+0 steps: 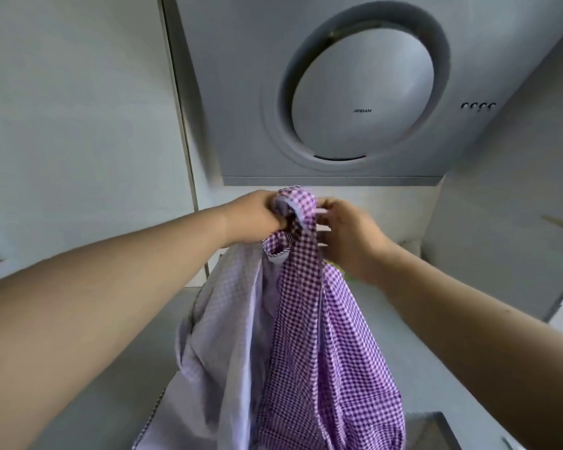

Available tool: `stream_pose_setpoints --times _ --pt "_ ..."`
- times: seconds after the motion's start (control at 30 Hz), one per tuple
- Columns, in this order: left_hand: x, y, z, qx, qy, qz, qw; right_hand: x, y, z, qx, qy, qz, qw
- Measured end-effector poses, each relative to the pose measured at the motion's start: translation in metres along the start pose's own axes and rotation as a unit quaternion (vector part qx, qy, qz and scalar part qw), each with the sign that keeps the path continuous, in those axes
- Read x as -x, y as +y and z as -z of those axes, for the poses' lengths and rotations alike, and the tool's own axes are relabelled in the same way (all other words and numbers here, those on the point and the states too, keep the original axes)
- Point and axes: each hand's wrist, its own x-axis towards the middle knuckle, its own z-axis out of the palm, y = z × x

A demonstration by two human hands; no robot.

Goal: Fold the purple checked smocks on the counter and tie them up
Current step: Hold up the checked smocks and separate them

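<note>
Between the two raised hands the purple checked smock (306, 319) hangs in the air, bunched at its top edge and trailing straight down from the grip toward the grey counter (121, 368) below. Left hand (257, 219) has its fingers curled tight round the gathered fabric at the very top; right hand (345, 235) sits just beside it on the other side of the bunch, fingers bent against the cloth and seemingly pinching a pale strip there, though the exact hold is partly hidden. Below the grip one side shows the faded inner face, the other the bright check, so the garment looks twisted or part inside out.

This cloth reads as light, thin and very soft: it drapes limp, will slide and collapse when let go, and carries no risk of breaking. A good hold would likely be at the shoulders or collar, spread apart, rather than one knot of fabric, before laying it flat.

Behind the grip stands a pale extractor hood (361, 89) with a round face, white walls on both sides
</note>
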Motion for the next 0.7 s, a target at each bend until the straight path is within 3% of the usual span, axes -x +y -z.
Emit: stream_pose_setpoints --times 0.07,0.13,0.3,0.4,0.57,0.7 --pt "0.004 -0.003 0.003 0.010 0.001 -0.019 1.000 0.008 0.019 0.009 0.174 0.034 -0.019 0.984" --pt "0.005 -0.004 0.005 0.012 0.017 -0.026 0.999 0.016 0.041 0.015 0.300 0.014 -0.030 0.953" --pt "0.005 -0.013 0.010 -0.013 0.025 0.008 1.000 0.027 0.063 0.010 0.315 0.024 0.005 0.949" --pt "0.003 -0.021 0.011 -0.023 0.033 0.018 0.999 0.029 0.067 0.005 0.395 0.023 0.009 0.919" --pt "0.000 -0.033 0.012 -0.033 0.045 0.029 0.998 0.029 0.063 0.016 0.436 0.101 0.048 0.893" --pt "0.004 -0.042 0.011 -0.078 0.021 0.026 0.996 0.019 0.039 0.046 0.470 0.153 0.008 0.869"
